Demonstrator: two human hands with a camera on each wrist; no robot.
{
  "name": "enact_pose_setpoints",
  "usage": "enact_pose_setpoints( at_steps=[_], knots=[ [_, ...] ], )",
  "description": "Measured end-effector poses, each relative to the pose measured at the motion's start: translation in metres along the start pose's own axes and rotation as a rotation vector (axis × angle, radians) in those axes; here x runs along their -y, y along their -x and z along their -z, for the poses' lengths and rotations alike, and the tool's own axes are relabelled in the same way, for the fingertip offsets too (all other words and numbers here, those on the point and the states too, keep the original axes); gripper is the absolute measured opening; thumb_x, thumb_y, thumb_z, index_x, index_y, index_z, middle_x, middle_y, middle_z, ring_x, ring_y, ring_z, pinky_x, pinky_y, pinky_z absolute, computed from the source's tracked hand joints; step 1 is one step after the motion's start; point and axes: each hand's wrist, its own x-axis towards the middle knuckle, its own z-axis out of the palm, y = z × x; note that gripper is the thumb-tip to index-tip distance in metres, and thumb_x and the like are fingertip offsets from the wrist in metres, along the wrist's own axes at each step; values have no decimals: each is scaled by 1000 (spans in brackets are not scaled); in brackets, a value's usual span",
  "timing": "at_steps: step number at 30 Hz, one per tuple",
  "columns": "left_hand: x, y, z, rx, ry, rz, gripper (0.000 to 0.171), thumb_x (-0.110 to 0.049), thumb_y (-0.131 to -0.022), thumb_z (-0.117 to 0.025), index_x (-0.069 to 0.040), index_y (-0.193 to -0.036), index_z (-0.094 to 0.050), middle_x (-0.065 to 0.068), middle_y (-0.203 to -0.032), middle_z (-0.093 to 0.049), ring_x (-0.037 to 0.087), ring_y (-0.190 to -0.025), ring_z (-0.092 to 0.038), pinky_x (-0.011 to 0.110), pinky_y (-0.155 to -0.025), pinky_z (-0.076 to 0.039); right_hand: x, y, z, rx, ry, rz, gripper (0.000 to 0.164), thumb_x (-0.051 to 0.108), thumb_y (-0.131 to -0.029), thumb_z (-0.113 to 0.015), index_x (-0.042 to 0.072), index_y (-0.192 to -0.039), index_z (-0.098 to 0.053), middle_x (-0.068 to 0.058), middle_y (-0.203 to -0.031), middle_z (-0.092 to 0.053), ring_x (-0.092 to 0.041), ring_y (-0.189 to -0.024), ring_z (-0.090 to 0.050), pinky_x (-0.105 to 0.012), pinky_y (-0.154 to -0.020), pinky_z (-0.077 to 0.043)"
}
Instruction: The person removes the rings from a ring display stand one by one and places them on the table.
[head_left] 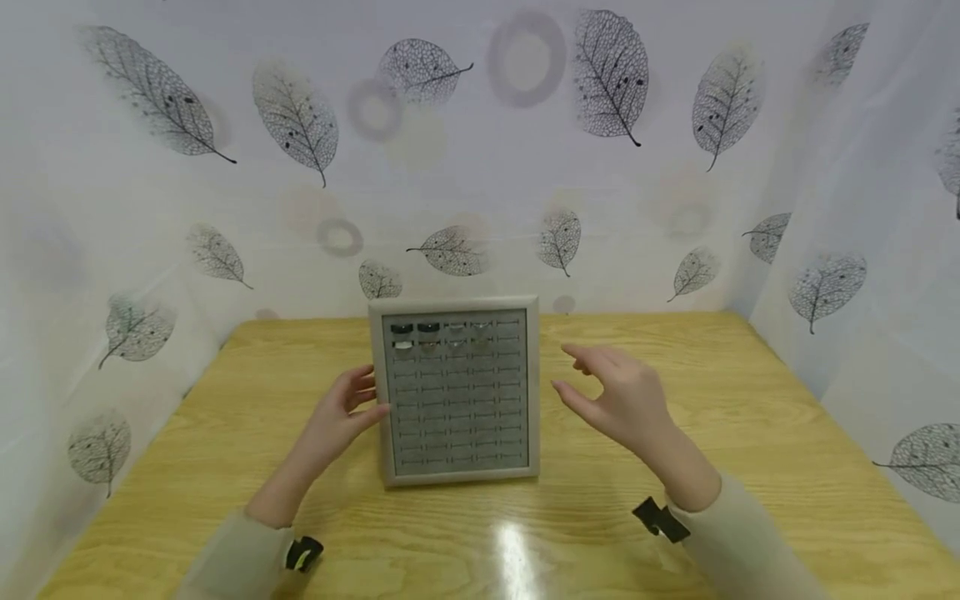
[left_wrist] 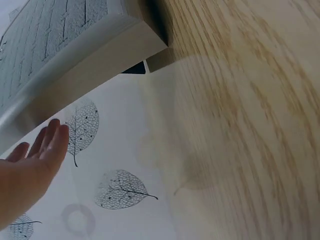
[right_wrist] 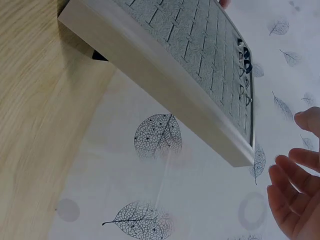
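A ring display board [head_left: 459, 392] with a silver frame and grey slotted padding stands tilted up on the table. Several rings [head_left: 428, 327], some dark, some white or clear, sit in the two top rows of slots at its upper left; they also show in the right wrist view as small bands [right_wrist: 247, 65]. At the board's left side is my left hand [head_left: 337, 417], its thumb tip overlapping the frame and its fingers loosely extended beside the edge. To the right of the board, my right hand [head_left: 626, 396] hovers with thumb and fingers spread, holding nothing.
The board stands on a wooden table [head_left: 675, 533], with a dark support [right_wrist: 99, 56] partly visible behind it. A white curtain [head_left: 480, 192] printed with leaves surrounds the table at the back and sides. Dark straps [head_left: 662, 520] hang at both wrists.
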Motion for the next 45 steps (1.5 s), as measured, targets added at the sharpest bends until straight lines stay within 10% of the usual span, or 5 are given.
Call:
enact_pose_setpoints(
  at_steps=[19, 45],
  knots=[
    [7, -13, 2, 112, 174, 44, 75, -4, -79, -65, -1, -137, -18, 26, -122, -44, 35, -111, -44, 39, -87, -41, -5, -48, -52, 35, -84, 90, 27, 14, -70, -73, 2, -93, -66, -3, -63, -51, -11, -49, -45, -22, -41, -35],
    [12, -15, 3, 237, 261, 52, 80, 2, -74, -68, 2, -136, -17, 28, -124, -40, 36, -110, -45, 37, -83, -44, -10, -58, -77, 1, -70, 124, 20, 14, -67, -77, 7, -86, -71, 0, -65, -53, -9, -49, -43, -20, -42, -34]
  ],
)
